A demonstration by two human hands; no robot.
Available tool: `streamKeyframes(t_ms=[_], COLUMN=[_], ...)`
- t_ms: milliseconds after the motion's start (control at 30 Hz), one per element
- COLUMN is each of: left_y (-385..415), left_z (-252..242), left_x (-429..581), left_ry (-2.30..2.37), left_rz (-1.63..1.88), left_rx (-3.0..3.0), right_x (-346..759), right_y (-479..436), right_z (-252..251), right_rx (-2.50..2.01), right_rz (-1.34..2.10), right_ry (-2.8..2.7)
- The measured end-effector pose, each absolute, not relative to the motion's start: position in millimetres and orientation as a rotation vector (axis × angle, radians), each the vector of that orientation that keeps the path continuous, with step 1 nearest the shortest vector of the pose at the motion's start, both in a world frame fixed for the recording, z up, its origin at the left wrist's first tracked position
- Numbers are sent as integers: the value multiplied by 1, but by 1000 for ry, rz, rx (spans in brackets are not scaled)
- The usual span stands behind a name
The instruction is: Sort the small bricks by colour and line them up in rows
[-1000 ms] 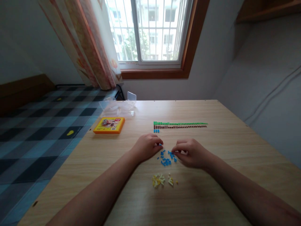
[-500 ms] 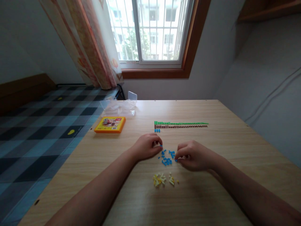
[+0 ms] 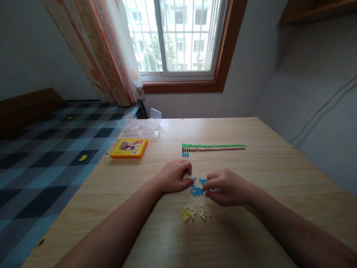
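Small blue toy bricks [image 3: 197, 191] lie in a loose pile on the wooden table [image 3: 156, 234] between my hands. At its left edge, my left hand [image 3: 177, 175] has its thumb apart from the curled fingers. The thumb tip reaches the pile, and one blue brick [image 3: 191, 173] shows at the index fingertip; whether it is touched is unclear. My right hand [image 3: 225, 187] comes in from the right, index finger and thumb parted over the pile's right side, partly hiding bricks there. Beyond the hands, three blue bricks [image 3: 185, 155] stand below rows of brown bricks [image 3: 206, 150] and green bricks [image 3: 206, 146].
Cream and yellow bricks [image 3: 189, 213] lie scattered nearer to me. At the far left are an orange-yellow box [image 3: 129, 148] and a clear plastic package [image 3: 139, 127]. A bed with a checked cover [image 3: 52, 163] adjoins the table's left side.
My left thumb has parted from the index fingertip and moved toward the pile. My right hand has shifted slightly left over the bricks, its fingers opening. The view has shifted a little.
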State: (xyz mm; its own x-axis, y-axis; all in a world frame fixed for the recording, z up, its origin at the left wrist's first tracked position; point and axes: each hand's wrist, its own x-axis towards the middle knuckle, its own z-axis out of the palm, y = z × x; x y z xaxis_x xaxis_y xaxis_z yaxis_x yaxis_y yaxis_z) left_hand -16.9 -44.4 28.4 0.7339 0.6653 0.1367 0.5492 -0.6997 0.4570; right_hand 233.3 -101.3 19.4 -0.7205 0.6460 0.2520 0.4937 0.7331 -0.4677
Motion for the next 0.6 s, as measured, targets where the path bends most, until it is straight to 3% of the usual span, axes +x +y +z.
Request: streamKeyframes(t_ms=[600], left_y=[-30], left_z=[13], left_x=[-18], left_ry=[1040], left_rz=[637], left_rx=[2274], right_x=[225], right_y=[-98], right_z=[14], right_rx=[-854], right_rz=[455], right_ry=[-2601])
